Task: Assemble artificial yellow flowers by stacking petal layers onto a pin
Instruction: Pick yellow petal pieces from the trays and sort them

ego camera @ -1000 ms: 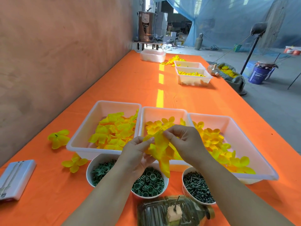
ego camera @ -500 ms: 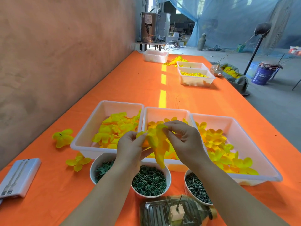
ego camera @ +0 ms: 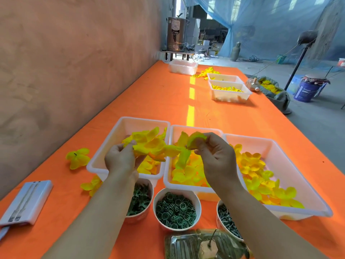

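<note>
While left hand (ego camera: 119,161) and right hand (ego camera: 217,158) pinch petal layers (ego camera: 149,146) over trays (ego camera: 143,119), forearms (ego camera: 104,212) partly hide bowls (ego camera: 198,200), one perhaps holding pins (ego camera: 226,219).

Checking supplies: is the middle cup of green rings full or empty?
Mostly full: the rings hide the cup bottom entirely and reach close below its rim.

Person's limbs, head view: left grip (ego camera: 119,159) and right grip (ego camera: 217,158) are bare hands with slender fingers (ego camera: 211,140), each continuing into a bare forearm (left forearm (ego camera: 97,212), right forearm (ego camera: 261,212)) uncovered as far as the picture's lower edge.
</note>
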